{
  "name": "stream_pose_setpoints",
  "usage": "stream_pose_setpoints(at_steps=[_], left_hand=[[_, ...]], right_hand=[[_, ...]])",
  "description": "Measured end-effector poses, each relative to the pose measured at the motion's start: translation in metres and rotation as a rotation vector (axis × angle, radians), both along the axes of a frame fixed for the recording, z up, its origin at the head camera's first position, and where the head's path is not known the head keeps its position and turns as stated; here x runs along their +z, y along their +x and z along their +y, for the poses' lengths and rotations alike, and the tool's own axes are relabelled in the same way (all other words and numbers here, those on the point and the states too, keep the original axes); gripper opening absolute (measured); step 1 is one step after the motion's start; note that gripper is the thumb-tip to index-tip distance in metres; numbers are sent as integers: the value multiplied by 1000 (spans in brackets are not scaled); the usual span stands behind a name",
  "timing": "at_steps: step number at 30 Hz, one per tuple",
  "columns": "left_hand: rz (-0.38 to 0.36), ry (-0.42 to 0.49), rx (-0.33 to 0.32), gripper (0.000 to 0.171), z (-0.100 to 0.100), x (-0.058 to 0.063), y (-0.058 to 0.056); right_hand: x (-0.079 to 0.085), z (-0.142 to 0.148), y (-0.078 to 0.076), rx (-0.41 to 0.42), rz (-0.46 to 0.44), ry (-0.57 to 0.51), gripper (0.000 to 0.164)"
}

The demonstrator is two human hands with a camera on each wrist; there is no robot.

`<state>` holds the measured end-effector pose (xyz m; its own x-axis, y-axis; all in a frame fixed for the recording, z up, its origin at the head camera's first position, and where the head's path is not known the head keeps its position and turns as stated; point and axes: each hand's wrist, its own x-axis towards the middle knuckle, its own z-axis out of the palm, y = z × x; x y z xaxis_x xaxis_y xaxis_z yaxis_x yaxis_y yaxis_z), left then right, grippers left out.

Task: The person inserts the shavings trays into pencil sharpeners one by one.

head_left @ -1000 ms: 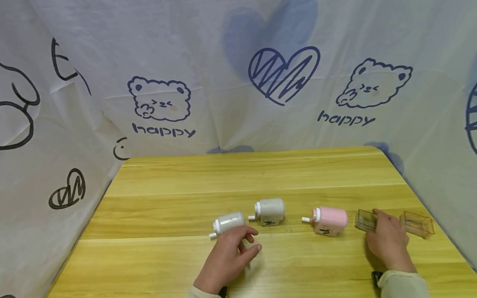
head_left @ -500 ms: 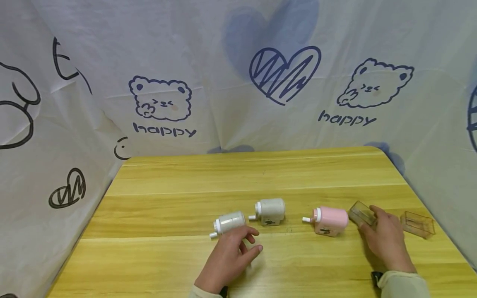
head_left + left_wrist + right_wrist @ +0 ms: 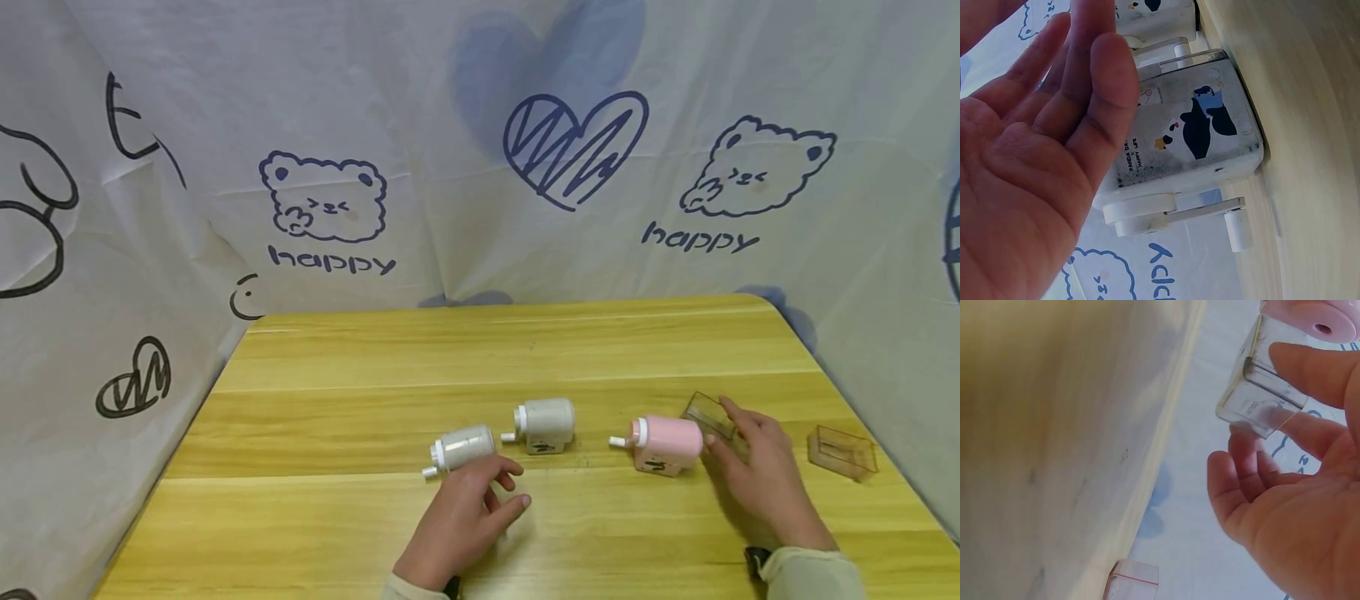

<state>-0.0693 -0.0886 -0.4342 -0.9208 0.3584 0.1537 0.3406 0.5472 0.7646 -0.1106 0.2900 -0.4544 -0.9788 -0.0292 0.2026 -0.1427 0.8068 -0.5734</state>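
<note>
- Along the tabletop point(image 3: 337, 367), the biggest risk is probably a fall: the loose clear box point(image 3: 842, 452) lies to the right of the right hand's fingers, near the side edge, and a drifting sleeve could push it off.
- The left hand point(image 3: 468, 521) has its fingers loosely bent and apart, gripping nothing; lifted carelessly, they could nudge the front grey sharpener point(image 3: 465, 446) just beyond them. Whether they touch it, I cannot tell.
- The right hand point(image 3: 761, 467) has its thumb and index finger clamped on the held clear box point(image 3: 707, 415), the other fingers bent beside it.
- The pink sharpener point(image 3: 671, 442) sits just beside that thumb, on its left; a slight leftward swing would likely bump or turn it.
- The held clear box itself could slip or tilt, since only the fingertips seem to grip its smooth walls.
- Count: one tabletop, under both hands' fingers.
- Count: two hands.
- Count: three sharpeners, one pink and two grey; the rear grey sharpener point(image 3: 551, 421) stands beyond the left fingers, a little to their right.
- Count: two clear boxes, one in the right fingers, one to their right.
- Count: three white cranks point(image 3: 618, 442), one per sharpener, all pointing left.
</note>
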Motion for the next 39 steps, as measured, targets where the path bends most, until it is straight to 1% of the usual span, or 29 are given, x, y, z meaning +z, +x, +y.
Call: stream_pose_setpoints(at_steps=[4, 9, 16, 24, 29, 33, 39], left_hand=[[-8, 2, -1, 29, 0, 0, 0], [-15, 4, -1, 29, 1, 1, 1], [-7, -3, 0, 28, 1, 0, 1], [-13, -2, 0, 31, 1, -1, 1], [-20, -3, -1, 30, 2, -1, 1], [-22, -6, -1, 30, 2, 0, 1], [-19, -5, 0, 30, 2, 0, 1]], right_hand=[[1, -2, -1, 4, 7, -12, 64], [3, -5, -1, -21, 35, -50, 64], [8, -9, -3, -103, 91, -149, 67], [11, -13, -1, -160, 128, -172, 64], [13, -17, 0, -204, 192, -222, 61], [16, -20, 1, -211, 229, -270, 59], [17, -26, 2, -174, 257, -311, 60]])
